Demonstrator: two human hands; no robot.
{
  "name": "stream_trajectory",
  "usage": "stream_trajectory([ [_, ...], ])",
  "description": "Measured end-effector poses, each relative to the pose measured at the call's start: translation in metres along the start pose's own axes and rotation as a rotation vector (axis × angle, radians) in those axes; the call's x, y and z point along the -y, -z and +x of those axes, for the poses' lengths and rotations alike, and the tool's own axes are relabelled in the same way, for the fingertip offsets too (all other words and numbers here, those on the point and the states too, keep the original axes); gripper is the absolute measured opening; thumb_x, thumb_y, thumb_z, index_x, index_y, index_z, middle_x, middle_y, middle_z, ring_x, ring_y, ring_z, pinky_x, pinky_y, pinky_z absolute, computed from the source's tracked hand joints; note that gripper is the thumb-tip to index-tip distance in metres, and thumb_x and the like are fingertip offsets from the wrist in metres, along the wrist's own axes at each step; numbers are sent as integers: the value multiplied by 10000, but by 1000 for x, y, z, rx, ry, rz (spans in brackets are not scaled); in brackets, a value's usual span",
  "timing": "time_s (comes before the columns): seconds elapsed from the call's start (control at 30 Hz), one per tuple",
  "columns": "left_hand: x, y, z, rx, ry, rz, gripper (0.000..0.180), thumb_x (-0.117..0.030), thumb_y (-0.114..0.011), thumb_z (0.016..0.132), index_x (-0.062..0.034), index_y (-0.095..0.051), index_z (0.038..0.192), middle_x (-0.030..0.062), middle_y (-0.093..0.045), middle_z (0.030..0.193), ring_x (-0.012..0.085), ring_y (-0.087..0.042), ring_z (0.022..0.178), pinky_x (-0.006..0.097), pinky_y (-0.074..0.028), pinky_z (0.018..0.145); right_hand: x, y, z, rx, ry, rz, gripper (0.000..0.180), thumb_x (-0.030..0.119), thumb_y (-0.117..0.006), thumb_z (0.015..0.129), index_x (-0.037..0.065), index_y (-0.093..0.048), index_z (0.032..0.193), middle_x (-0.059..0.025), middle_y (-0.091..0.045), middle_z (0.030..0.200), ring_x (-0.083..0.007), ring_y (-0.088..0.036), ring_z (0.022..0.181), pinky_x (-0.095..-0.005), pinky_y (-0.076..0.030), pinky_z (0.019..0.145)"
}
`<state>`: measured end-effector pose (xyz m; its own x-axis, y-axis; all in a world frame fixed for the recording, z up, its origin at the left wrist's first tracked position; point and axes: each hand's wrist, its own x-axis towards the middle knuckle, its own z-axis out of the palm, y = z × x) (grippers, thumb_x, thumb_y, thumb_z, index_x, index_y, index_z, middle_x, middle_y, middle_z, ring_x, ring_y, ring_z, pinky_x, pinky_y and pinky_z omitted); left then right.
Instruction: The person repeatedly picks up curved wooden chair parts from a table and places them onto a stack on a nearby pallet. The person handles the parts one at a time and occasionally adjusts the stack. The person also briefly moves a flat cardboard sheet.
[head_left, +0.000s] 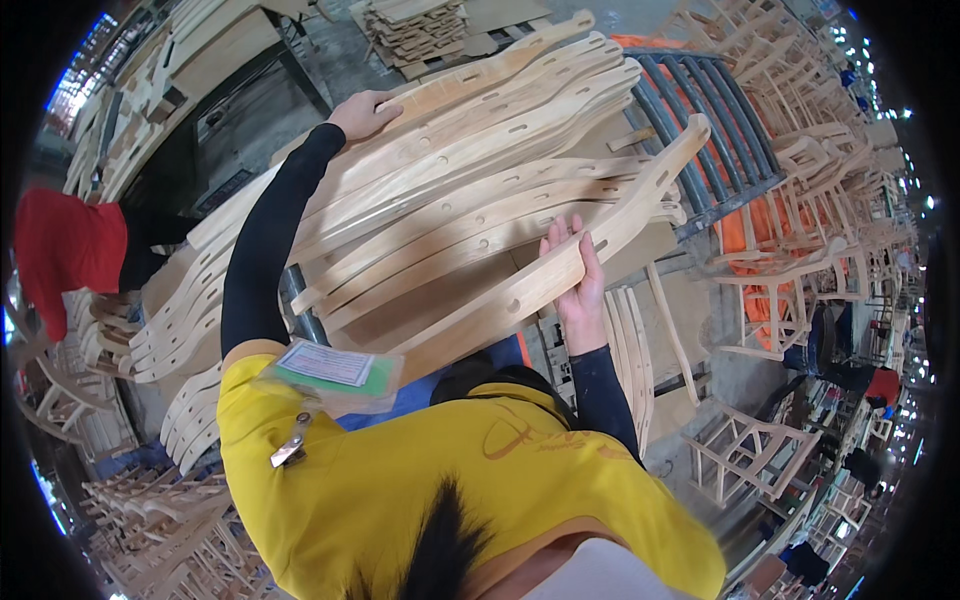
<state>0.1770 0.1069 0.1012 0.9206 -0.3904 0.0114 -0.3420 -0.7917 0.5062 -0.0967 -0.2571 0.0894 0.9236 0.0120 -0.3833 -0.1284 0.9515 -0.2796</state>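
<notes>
My right hand (pixel 580 290) holds a long curved wooden chair leg (pixel 535 283), its thumb and fingers around the piece. This leg slants from near my body up to the right, above the others, with slots and a round hole in its face. At the far side of the stack, my left hand (pixel 367 115) grips the edge of another curved wooden leg (pixel 490 62), its fingertips hidden over the far side. Between my hands lie several similar pale legs (pixel 430 150) side by side, slots and holes facing up.
A dark metal rack (pixel 710 130) stands at the right end of the stack. Wooden chair frames (pixel 750 450) crowd the right side. A person in red (pixel 75 250) is at the left, near a workbench (pixel 215 45). More wooden strips (pixel 415 30) are piled beyond the stack.
</notes>
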Motion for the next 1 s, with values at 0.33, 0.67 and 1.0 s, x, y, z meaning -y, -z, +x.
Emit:
stream_trajectory([
  [0.33,27,-57,32,140,-6,-82,400,-290,-558,935,-80,-610,1272,196,-643,1182,303,-601,1098,359,-449,943,-3,-8,-5,10,36,-136,494,246,-561,982,144,-398,1438,-117,-474,1413,-224,-486,1274,-426,-379,1104],
  [0.67,6,-83,-4,-223,68,22,533,-411,-559,921,-74,-550,1334,200,-578,1297,373,-562,1168,409,-440,985,-27,-19,8,77,-84,-171,533,266,-588,968,147,-384,1446,-114,-457,1429,-219,-461,1295,-417,-368,1105],
  [1.0,-196,-64,-145,83,-252,-398,769,-423,-721,803,1,-430,1374,227,-612,1174,346,-618,1035,424,-486,883,-28,-60,79,192,38,-124,599,338,-551,985,40,-315,1448,-170,-407,1462,-285,-434,1319,-406,-360,1114],
])
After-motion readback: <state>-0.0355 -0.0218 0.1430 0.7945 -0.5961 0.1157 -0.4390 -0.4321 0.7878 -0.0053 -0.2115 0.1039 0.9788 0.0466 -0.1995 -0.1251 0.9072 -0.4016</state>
